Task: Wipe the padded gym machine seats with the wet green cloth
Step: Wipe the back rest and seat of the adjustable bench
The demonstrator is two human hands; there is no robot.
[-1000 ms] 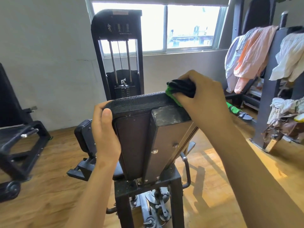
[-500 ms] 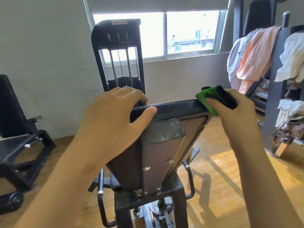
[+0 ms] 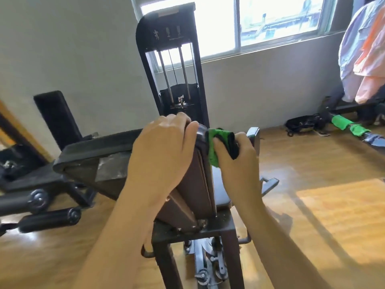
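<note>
Right hand [image 3: 237, 163] clutches bunched wet green cloth [image 3: 214, 152], pressed on right side edge of black padded machine backrest [image 3: 100, 145]. Left hand [image 3: 160, 155] grasps its top corner, steadying. Risk: bunched cloth slips off narrow edge, skipping padded front face.

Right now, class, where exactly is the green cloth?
In the head view, just right of centre, the green cloth is bunched in the right hand, pressed against the right edge of the padded backrest, whose top the left hand grips.
</note>
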